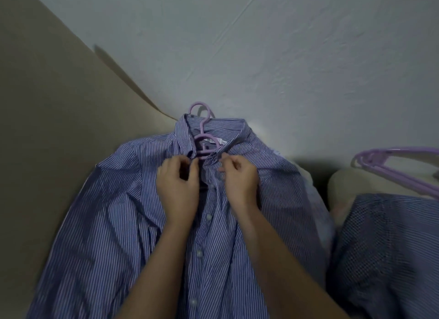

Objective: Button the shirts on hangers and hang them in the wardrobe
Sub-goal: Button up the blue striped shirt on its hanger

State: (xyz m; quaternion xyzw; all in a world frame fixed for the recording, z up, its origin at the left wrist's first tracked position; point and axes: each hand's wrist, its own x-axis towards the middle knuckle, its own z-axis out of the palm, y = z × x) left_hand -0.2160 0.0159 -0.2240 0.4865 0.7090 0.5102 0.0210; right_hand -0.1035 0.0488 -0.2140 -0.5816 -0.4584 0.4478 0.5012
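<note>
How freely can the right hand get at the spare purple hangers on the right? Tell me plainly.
Probably yes, once it lets go: the right hand pinches the striped shirt near the collar, yet the spare hangers lie uncovered, with nothing between.

Shirt (107, 212) on hanger (202, 131), second shirt (392, 247) rightward

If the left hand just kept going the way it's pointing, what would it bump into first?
Probably the lilac hanger lying in the open collar of the striped shirt, just beyond where the left hand pinches the front edge. Depth is hard to judge here.
</note>
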